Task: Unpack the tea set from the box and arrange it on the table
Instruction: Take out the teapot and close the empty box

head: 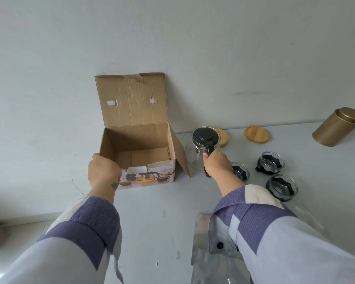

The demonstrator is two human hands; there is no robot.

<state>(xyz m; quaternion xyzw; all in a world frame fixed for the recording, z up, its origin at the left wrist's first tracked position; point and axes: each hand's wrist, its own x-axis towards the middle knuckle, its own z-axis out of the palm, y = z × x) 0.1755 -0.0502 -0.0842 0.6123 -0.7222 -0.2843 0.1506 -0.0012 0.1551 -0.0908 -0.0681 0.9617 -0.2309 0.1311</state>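
The glass teapot [201, 148] with its black lid stands on the white bench [158, 218], just right of the cardboard box [139, 148] and in front of a round wooden coaster [222, 137]. The right hand [216, 163] has its grip clamped round the teapot's black handle, fingers curled about it, with the handle's lower end showing below the palm. The left hand [104, 171] grips the near left corner of the box, fingers curled over its rim.

The box sits against the far wall with its lid flap standing upright and a side flap hanging open to the right. Its inside shows only bare cardboard. The near face carries a printed picture of a tea set.

To the right of the teapot, three glass cups with black holders stand on the bench: one [241, 172] just beside the right hand and partly hidden by it, one [271, 162] farther right, and one [282, 186] nearer and right, close to the right sleeve. A second wooden coaster [256, 134] lies near the far edge of the bench, well apart from the cups. A gold tin [338, 126] with a lid stands at the far right. A clear plastic bag [205, 253] lies on the near part of the bench, under the right forearm.
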